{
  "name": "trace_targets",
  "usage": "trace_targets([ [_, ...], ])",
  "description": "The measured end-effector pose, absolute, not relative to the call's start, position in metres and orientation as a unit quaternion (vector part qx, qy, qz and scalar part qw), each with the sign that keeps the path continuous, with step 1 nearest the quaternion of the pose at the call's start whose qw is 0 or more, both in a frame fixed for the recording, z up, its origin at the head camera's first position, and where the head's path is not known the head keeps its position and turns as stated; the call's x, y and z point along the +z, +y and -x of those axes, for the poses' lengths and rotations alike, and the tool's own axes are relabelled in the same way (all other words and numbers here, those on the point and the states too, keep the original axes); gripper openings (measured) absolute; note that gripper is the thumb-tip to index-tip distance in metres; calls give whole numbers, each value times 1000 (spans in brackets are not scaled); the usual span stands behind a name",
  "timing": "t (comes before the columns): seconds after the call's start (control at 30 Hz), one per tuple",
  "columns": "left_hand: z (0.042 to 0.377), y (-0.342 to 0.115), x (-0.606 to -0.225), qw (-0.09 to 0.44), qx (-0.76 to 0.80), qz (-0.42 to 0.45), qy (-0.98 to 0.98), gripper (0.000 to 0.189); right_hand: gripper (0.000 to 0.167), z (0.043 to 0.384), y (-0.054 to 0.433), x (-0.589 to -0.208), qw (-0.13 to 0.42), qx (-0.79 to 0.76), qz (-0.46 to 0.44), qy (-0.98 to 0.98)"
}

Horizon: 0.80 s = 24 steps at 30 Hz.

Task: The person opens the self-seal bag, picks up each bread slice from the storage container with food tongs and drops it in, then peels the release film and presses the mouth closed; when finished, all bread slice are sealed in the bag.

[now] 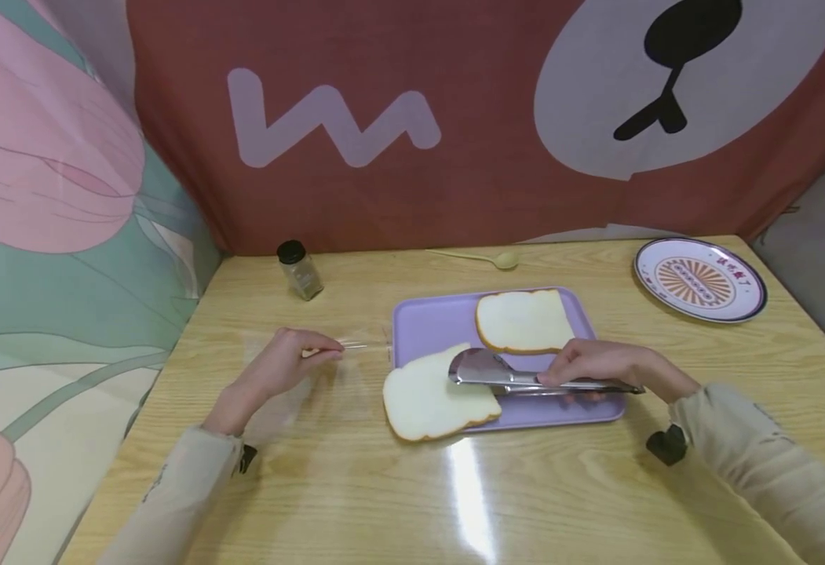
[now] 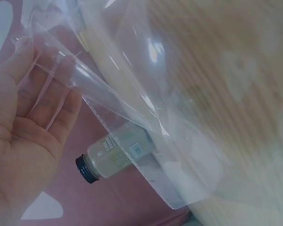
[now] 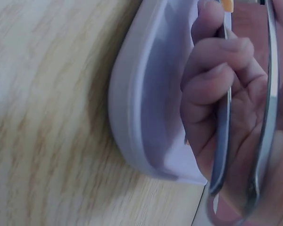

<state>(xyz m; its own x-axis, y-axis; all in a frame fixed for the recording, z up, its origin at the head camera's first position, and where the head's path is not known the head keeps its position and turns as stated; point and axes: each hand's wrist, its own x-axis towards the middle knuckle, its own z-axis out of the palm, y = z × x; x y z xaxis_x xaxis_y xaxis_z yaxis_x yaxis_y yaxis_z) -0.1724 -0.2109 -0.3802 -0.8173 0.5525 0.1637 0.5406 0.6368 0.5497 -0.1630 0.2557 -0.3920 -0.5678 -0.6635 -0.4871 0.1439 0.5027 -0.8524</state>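
My right hand [image 1: 596, 365] grips metal tongs [image 1: 518, 380], with fingers curled round one arm in the right wrist view. The tongs' broad upper blade lies over the right side of a bread slice [image 1: 429, 396], and the lower arm runs toward its underside. This slice overhangs the left and front rim of a purple tray [image 1: 426, 314]. A second bread slice [image 1: 525, 320] lies at the tray's back right. Left of the tray, my left hand [image 1: 281, 373] pinches the edge of a clear plastic bag [image 2: 155, 113] between thumb and fingers.
Behind my left hand stands a small black-capped jar [image 1: 301, 271]. A pale yellow spoon [image 1: 500, 260] lies at the back of the wooden table [image 1: 355, 502]. At the back right is a patterned plate [image 1: 645, 271]. A red-brown cloth [image 1: 412, 204] hangs behind the table.
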Motion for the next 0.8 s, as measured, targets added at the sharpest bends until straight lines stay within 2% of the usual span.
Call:
trace_targets([
  [0.4, 172, -209, -380, 7, 300, -305, 904, 14, 50, 166, 245, -400, 481, -478, 177, 713],
  [0.8, 172, -212, -382, -4, 303, -317, 899, 13, 45, 155, 232, -407, 387, -457, 192, 777],
])
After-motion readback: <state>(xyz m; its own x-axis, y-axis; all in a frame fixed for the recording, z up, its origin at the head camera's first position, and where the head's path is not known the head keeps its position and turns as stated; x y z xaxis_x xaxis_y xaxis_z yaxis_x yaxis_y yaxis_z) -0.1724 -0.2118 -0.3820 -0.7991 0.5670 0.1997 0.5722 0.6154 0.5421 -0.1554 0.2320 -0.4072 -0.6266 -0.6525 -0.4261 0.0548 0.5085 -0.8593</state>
